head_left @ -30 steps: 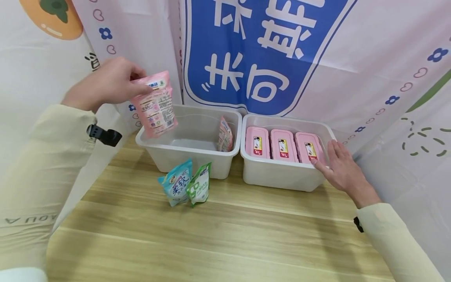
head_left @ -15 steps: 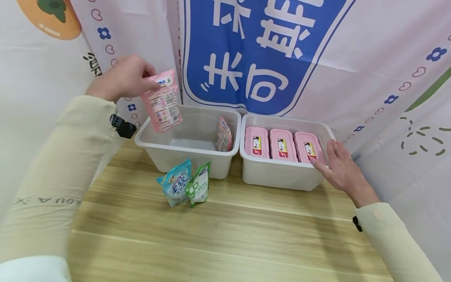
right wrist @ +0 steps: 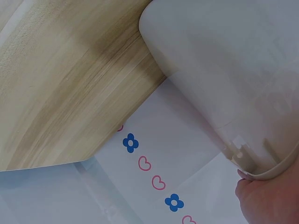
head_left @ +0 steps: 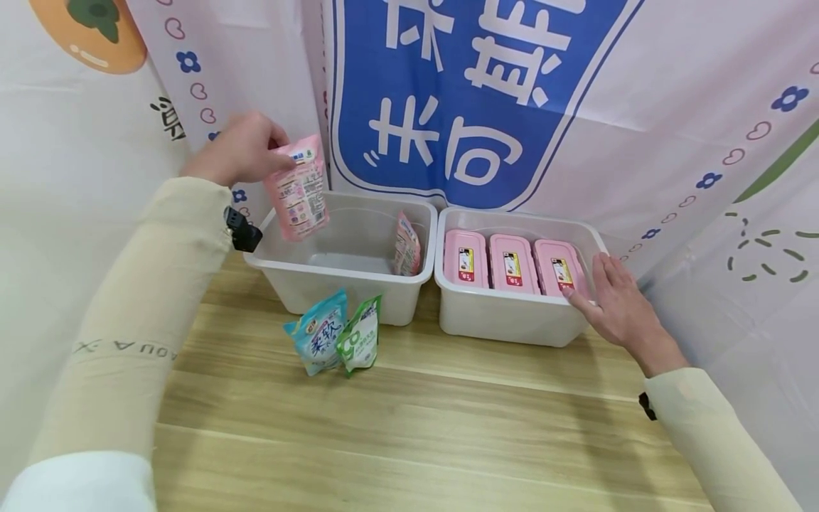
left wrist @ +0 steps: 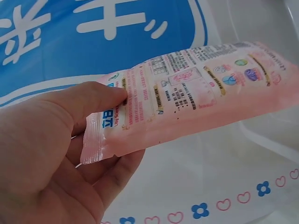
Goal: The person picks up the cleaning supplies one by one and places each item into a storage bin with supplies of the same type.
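My left hand pinches the top edge of a pink pouch, which hangs over the left end of the left grey bin. In the left wrist view the thumb lies on the printed face of the pouch, with fingers behind it. Another pink pouch leans upright at that bin's right end. My right hand rests on the right rim of the right bin, fingers extended; the right wrist view shows part of the hand at the rim.
Three pink lidded boxes stand in the right bin. A blue pouch and a green pouch stand close together on the wooden table, before the left bin. A printed cloth hangs behind.
My left hand has moved to the right with the pink pouch, farther over the left bin, and dipped slightly in the last half second. The right hand has stayed on the rim.
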`<state>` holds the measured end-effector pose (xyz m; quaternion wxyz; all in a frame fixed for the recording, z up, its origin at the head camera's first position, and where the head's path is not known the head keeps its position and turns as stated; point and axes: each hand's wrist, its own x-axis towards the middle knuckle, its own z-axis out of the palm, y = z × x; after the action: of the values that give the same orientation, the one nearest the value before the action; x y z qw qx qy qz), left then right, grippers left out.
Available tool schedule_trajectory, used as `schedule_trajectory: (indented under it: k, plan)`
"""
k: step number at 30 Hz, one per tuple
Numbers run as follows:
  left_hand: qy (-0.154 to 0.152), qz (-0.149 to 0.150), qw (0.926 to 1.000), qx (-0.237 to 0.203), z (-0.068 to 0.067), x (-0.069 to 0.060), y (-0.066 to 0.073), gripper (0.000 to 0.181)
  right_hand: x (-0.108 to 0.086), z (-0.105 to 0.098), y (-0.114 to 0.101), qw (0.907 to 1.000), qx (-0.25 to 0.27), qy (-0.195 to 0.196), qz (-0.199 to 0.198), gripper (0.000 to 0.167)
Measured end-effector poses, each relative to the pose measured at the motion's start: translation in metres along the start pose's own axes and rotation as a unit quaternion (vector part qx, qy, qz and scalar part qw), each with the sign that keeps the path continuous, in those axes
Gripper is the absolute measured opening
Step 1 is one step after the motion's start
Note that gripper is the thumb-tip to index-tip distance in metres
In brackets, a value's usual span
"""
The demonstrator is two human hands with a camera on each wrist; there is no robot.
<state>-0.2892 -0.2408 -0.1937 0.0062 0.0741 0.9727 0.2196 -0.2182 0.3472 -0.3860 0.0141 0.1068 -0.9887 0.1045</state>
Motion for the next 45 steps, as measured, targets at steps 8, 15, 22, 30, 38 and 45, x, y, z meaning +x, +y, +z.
schedule_trajectory:
  k: [8,15,22,30,38,45]
  plan:
    - [-0.002,-0.004,1.0000,-0.001,0.011,0.012,-0.006,0.033,-0.001,-0.001,0.000,1.0000,0.006,-0.001,0.004,0.099]
    - [-0.017,-0.022,0.9996,-0.006,0.022,0.018,-0.013,0.033,0.000,-0.003,-0.003,0.9999,0.007,-0.008,0.012,0.099]
    - [-0.019,-0.038,0.9990,-0.013,0.032,0.019,-0.016,0.033,0.000,-0.002,-0.001,1.0000,0.000,-0.004,0.005,0.098]
    - [-0.025,-0.054,0.9979,-0.027,0.044,0.018,-0.020,0.034,-0.001,-0.001,-0.001,1.0000,-0.003,-0.004,0.006,0.099]
    - [-0.020,-0.062,0.9972,-0.037,0.058,0.021,-0.027,0.033,0.000,0.000,-0.002,1.0000,0.003,-0.005,0.007,0.098]
    - [-0.024,-0.054,0.9973,-0.044,0.066,0.023,-0.032,0.030,0.000,0.000,-0.002,1.0000,0.001,-0.001,0.009,0.098]
